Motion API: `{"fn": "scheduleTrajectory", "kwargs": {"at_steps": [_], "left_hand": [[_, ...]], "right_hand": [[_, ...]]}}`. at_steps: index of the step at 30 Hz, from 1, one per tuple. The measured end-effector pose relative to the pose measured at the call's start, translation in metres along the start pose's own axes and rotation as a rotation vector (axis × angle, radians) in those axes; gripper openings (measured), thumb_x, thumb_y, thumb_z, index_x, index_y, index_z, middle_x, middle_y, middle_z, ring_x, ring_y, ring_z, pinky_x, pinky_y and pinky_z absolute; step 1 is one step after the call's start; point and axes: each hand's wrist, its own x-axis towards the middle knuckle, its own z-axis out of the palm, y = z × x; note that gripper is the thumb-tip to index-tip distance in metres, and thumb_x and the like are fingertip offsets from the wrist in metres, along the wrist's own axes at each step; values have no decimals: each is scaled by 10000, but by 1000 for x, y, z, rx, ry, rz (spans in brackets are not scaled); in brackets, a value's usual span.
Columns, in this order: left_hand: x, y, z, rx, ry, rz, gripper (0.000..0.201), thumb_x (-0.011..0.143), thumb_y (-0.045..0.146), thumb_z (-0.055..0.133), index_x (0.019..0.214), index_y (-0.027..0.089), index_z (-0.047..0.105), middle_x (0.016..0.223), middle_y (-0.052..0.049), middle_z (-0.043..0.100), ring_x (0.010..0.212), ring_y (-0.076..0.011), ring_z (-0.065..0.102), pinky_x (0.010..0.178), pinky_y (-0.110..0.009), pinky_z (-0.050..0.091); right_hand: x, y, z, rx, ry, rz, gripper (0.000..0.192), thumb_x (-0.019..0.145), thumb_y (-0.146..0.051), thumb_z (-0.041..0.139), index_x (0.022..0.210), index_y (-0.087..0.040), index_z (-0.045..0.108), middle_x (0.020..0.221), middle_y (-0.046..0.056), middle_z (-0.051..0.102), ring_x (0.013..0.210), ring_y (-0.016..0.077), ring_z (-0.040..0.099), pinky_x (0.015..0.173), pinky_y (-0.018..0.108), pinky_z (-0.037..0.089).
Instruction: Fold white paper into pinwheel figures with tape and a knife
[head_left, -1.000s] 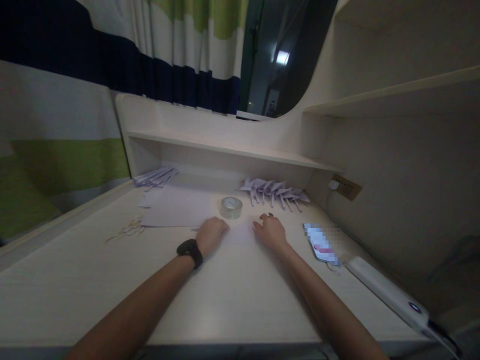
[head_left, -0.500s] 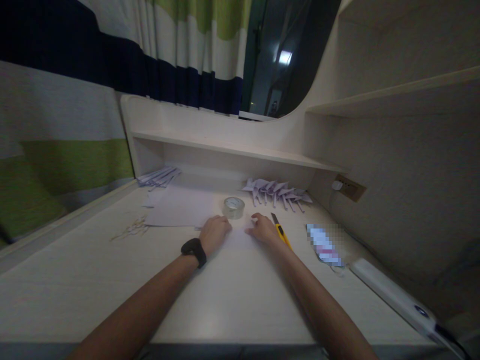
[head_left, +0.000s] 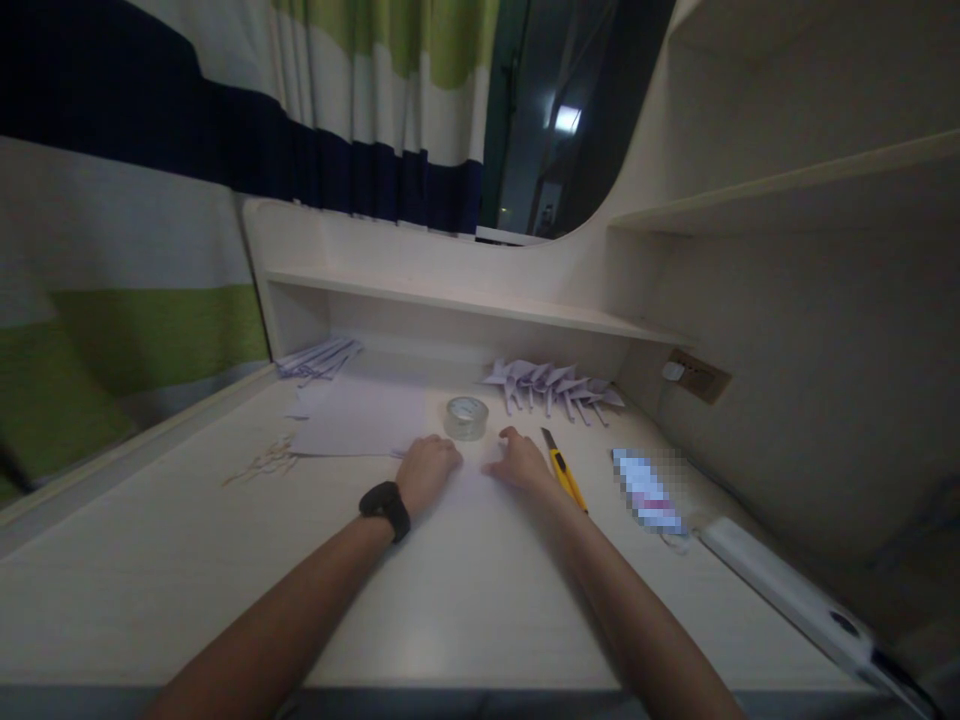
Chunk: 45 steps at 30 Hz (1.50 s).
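Pale paper everywhere on this desk [head_left: 187, 560]: folded pieces [head_left: 319, 357] far left under the shelf, flat sheets [head_left: 360, 420] nearer, and the left hand [head_left: 426, 472], black watch [head_left: 385, 505] on its wrist, rests curled and knuckles-up on a small sheet [head_left: 469, 478] lying between both hands. Just beyond sits a tape roll [head_left: 466, 417], then the right hand [head_left: 521, 463] presses down on that same sheet, fingers bent, though whether they pinch it I cannot tell. Right of it lie a yellow cutter [head_left: 564, 473], folded paper shapes [head_left: 555, 384] at the far edge, and a white bar [head_left: 780, 590] near right.
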Motion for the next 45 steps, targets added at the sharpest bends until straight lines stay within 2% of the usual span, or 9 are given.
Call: {"fn": "scheduleTrajectory", "kwargs": {"at_steps": [5,8,12,16,23,28,32,37,45], "left_hand": [[0,5,3,-46,1,-5,195,858,198,517,785,191,697,845,-78,674,843,-217,563,780,-338,377],[1,9,-1,-93,2,-7,215,868,185,491,824,185,702,868,-87,679,879,-215,572,816,-335,383],[1,11,-9,-118,48,-23,221,868,172,480,870,184,701,899,-98,682,913,-222,575,833,-339,390],[-5,13,-13,-113,41,-42,229,878,206,471,855,182,697,875,-90,683,866,-214,587,787,-325,404],[-10,25,-8,-137,-60,42,264,879,250,481,750,168,696,799,-79,676,814,-199,594,784,-316,413],[-11,32,-8,-176,-66,52,275,884,318,489,783,171,700,802,-86,681,836,-208,597,796,-322,416],[-12,37,-9,-163,-84,75,293,864,386,524,768,166,693,792,-89,679,826,-215,604,780,-322,417],[-13,47,-9,-102,-98,83,309,857,404,535,745,155,678,785,-96,679,798,-225,611,766,-338,413],[-15,55,-14,-99,-109,74,286,869,389,517,772,164,666,811,-98,681,824,-231,608,772,-342,401]], "right_hand": [[3,14,-3,140,23,-48,593,623,-147,710,1176,-214,506,872,16,646,829,168,608,683,229,404],[2,22,-8,157,40,-55,556,647,-89,648,1166,-231,508,805,-20,648,768,140,610,639,208,389],[-4,23,-10,84,94,4,460,724,-281,651,1158,-199,523,930,57,667,859,190,620,716,260,412],[-11,14,-5,-41,72,44,616,704,-490,663,1205,-178,487,1061,140,645,983,261,603,780,323,422],[-14,9,-3,-3,22,78,583,699,-369,689,1207,-187,470,1086,135,648,1016,256,607,786,311,431],[-13,10,-5,8,103,64,524,696,-263,659,1188,-175,500,1059,135,639,1030,257,592,804,307,425],[-7,16,-6,153,124,76,427,733,-200,611,1151,-182,528,997,112,653,941,226,618,764,289,435],[4,27,-6,301,129,128,276,820,-265,540,1085,-186,556,927,72,675,822,175,642,716,266,461],[10,40,-5,446,84,187,314,729,-287,643,1015,-178,575,719,21,662,514,128,596,501,228,450]]}}
